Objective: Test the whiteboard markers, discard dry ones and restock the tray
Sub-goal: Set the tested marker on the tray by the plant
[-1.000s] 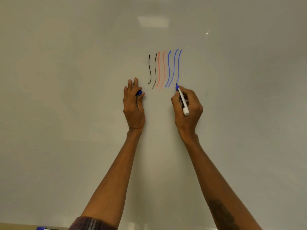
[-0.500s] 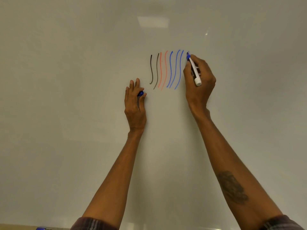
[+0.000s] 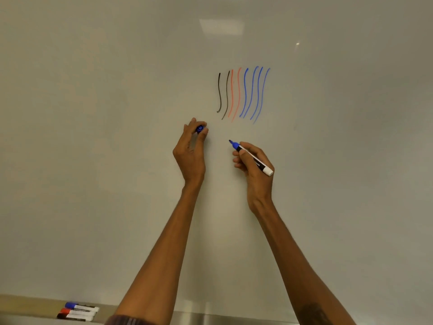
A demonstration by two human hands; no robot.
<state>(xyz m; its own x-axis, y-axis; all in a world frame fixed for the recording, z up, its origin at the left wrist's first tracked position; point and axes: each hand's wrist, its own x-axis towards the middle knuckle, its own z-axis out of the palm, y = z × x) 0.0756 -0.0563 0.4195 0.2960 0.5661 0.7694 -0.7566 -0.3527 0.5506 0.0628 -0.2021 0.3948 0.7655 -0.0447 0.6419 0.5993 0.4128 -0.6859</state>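
Blue marker (image 3: 251, 157) gripped in right hand (image 3: 255, 167), tip up-left

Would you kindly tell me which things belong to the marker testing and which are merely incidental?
Job: uncapped blue marker, right hand; blue plastic cap, left hand; wavy test strokes; white whiteboard; three capped markers; grey metal tray.
Incidental: ceiling-light glare; plaid sleeve.

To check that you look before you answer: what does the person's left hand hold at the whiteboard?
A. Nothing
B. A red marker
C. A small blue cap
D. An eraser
C: the left hand pinches a small blue cap between thumb and fingertips, while the right hand grips the uncapped blue marker.
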